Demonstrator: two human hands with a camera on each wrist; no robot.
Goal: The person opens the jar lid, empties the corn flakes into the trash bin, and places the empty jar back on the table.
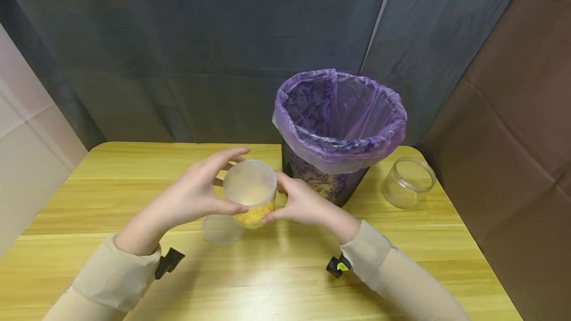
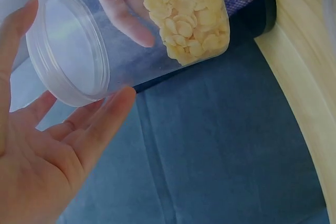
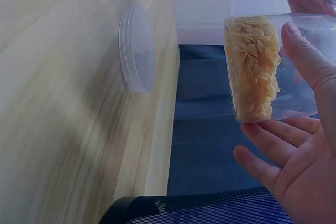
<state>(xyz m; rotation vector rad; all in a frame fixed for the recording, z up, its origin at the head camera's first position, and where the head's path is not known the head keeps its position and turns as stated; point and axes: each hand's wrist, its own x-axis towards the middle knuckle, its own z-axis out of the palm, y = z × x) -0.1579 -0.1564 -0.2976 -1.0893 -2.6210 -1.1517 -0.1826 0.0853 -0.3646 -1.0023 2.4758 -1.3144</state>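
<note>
Above the table, both hands hold a clear plastic jar [image 1: 256, 215] part-filled with yellow flakes, which lie in its lower end in both wrist views. The left hand [image 1: 194, 194] grips its top, thumb at the front and fingers behind, around the translucent lid [image 1: 250, 182]. Lower down, the right hand [image 1: 305, 202] holds the jar's side, with its thumb in front and its fingers on the far side. Flat on the table beneath the jar lie translucent round lids [image 3: 137, 51], seemingly stacked; the jar hides part of them in the head view.
Behind the right hand stands a black mesh bin [image 1: 321, 182], lined with a purple bag [image 1: 339, 152] folded over its rim. A clear jar [image 1: 403, 192] without a lid stands near the right edge of the wooden table [image 1: 267, 281]. Dark cloth [image 1: 200, 53] hangs behind.
</note>
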